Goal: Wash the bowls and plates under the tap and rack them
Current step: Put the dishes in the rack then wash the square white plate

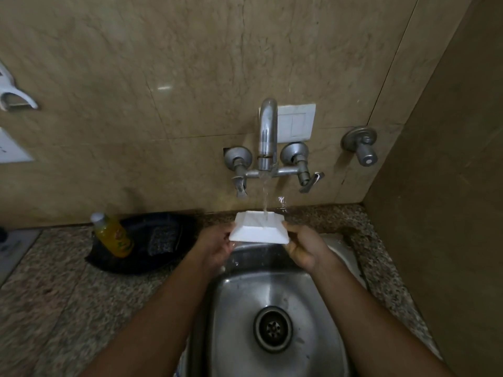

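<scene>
Forearms reach in from six o'clock over the steel sink [321, 295], whose drain [273, 328] sits low in the basin. Granite tabletop [54, 295] surrounds it. At nine o'clock of the sink lies a black tray [152, 261] carrying a yellow bottle [114, 236] and a dark scouring pad [162, 239]. At twelve o'clock the wall tap [267, 134] runs water onto a white square bowl [258, 227], held upside down above the sink. Left hand [216, 247] and right hand [304, 247] each grip one side of it, fingers curled round its rim.
</scene>
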